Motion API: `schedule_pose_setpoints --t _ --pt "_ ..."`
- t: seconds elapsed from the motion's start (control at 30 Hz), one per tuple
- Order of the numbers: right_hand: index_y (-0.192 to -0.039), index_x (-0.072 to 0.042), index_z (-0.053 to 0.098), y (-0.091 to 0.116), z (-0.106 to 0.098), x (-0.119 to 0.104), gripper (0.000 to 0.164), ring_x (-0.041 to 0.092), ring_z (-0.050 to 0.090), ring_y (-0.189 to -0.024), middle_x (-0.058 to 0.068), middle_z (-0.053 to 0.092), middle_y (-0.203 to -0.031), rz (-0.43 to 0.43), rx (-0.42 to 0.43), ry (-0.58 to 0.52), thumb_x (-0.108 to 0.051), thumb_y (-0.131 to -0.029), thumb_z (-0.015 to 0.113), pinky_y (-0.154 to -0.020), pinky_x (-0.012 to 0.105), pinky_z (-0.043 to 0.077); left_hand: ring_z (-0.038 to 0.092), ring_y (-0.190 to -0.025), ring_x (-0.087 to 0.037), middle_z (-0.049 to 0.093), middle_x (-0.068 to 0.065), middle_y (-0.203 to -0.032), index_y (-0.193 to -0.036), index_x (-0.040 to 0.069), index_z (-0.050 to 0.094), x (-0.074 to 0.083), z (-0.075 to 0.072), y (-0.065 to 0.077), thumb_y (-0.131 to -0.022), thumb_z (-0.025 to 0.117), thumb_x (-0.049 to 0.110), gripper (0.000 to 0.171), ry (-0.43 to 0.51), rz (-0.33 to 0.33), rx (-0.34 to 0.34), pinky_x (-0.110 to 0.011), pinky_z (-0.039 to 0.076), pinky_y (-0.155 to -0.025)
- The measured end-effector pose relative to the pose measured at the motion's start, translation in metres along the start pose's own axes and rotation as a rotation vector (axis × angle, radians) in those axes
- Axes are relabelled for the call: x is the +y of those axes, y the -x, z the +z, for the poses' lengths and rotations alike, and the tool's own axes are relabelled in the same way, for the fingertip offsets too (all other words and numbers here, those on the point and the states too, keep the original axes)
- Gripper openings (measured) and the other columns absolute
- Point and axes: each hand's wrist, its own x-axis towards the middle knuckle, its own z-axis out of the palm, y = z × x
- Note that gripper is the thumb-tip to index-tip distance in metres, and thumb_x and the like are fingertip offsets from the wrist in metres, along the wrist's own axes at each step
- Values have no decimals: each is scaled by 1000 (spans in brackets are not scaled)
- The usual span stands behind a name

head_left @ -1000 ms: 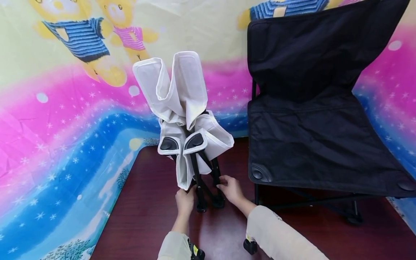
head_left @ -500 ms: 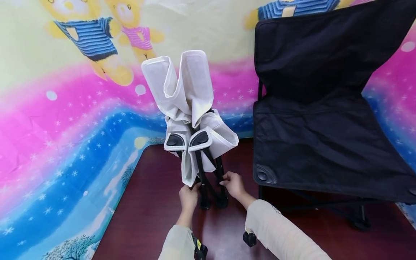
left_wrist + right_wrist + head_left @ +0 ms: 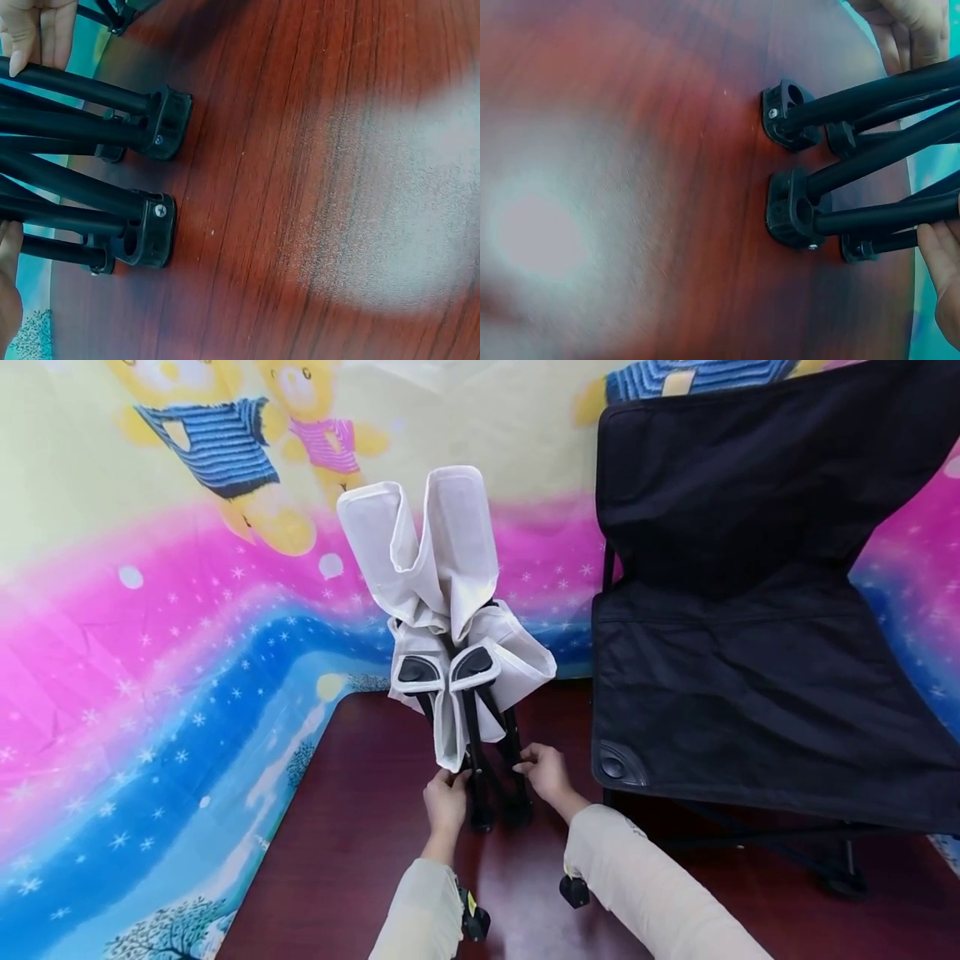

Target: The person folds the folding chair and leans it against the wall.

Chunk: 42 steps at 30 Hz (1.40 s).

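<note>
A folded white camp chair [image 3: 468, 560] stands upright on the table, its fabric bunched above black tube legs. My left hand [image 3: 446, 802] grips a leg on the chair's left side, just below the hanging white fabric. On the opposite side my right hand [image 3: 547, 772] pinches another leg between thumb and fingers; in the left wrist view the right thumb lies over the tube [image 3: 90, 86]. Black plastic feet [image 3: 787, 206] join the tubes in pairs close to the tabletop. Both hands are partly cut off in the wrist views.
An unfolded black camp chair [image 3: 720, 693] stands close on the right, its legs on the same dark red wooden table [image 3: 337, 860]. A cloth backdrop [image 3: 247, 660] printed with bears hangs directly behind the table. Black wrist devices [image 3: 573, 891] hang under the sleeves.
The head view has shifted, so the scene sits farther right. The white chair has moved slightly back, away from me, with both hands staying on its legs.
</note>
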Motion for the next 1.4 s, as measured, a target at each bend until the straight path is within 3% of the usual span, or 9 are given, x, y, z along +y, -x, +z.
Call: schedule_pose_setpoints --t 0.23,0.5,0.63,0.77,0.93,1.13,1.4 --pt "-74 6 59 -12 -3 -3 10 17 52 -56 11 60 -66 -20 75 116 4 -68 66 -50 25 41 47 -52 -15 57 0 -55 -61 7 60 3 6 -14 -72 69 14 15 -44 44 -24 -28 39 -51" --pt "-73 6 59 -11 3 -10 9 22 55 -61 13 61 -66 56 216 68 4 -68 67 -53 28 43 45 -52 -13 56 -1 -55 -62 7 63 6 6 -25 -70 70 13 12 -28 23 -61 -26 39 -50" --pt "-74 8 63 -12 9 -12 8 22 56 -62 14 62 -68 84 290 10 4 -69 66 -52 26 42 46 -53 -12 57 -1 -58 -66 6 66 6 7 -26 -69 71 14 10 19 -64 -60 -24 39 -51" --pt "-71 6 64 -12 15 -13 6 20 55 -61 14 63 -67 117 344 -45 4 -67 68 -52 23 41 50 -55 -10 61 -3 -64 -71 3 66 4 9 -25 -68 72 12 11 106 -153 -17 -23 42 -52" --pt "-66 3 63 -13 17 -14 6 18 53 -58 13 62 -65 127 355 -48 3 -66 69 -50 23 41 49 -55 -10 60 -3 -62 -69 2 65 5 9 -25 -66 72 9 10 140 -178 28 -23 41 -52" --pt "-68 4 64 -14 17 -12 5 20 55 -59 13 62 -66 121 337 -3 2 -67 68 -52 25 43 45 -49 -9 54 1 -53 -62 2 63 9 9 -29 -65 73 10 13 85 -194 8 -22 38 -48" --pt "-71 3 68 -16 20 -17 5 25 60 -68 11 64 -68 133 379 119 -2 -68 68 -61 34 47 53 -52 -13 60 -4 -57 -65 1 64 20 8 -38 -64 73 7 11 -18 -212 -48 -26 44 -51"
